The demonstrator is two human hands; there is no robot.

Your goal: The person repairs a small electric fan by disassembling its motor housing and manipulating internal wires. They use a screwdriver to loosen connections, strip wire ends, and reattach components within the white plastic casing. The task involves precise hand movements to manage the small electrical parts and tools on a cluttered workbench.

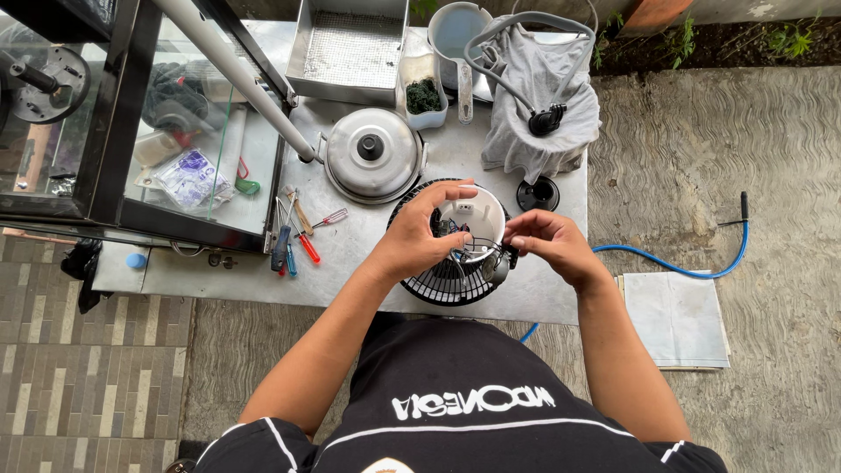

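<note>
The fan (455,254) is lying grille-down at the table (385,263) edge. The left hand (419,238) is cupping its white motor housing; the right hand (545,243) is pinching thin wires. Light, brittle plastic; grip the housing.

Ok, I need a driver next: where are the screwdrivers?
The screwdrivers lie on the metal table, left of the left hand, below the pot lid.

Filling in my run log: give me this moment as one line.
left hand: grips motor housing | right hand: at its wires | fan grille: on table
</note>
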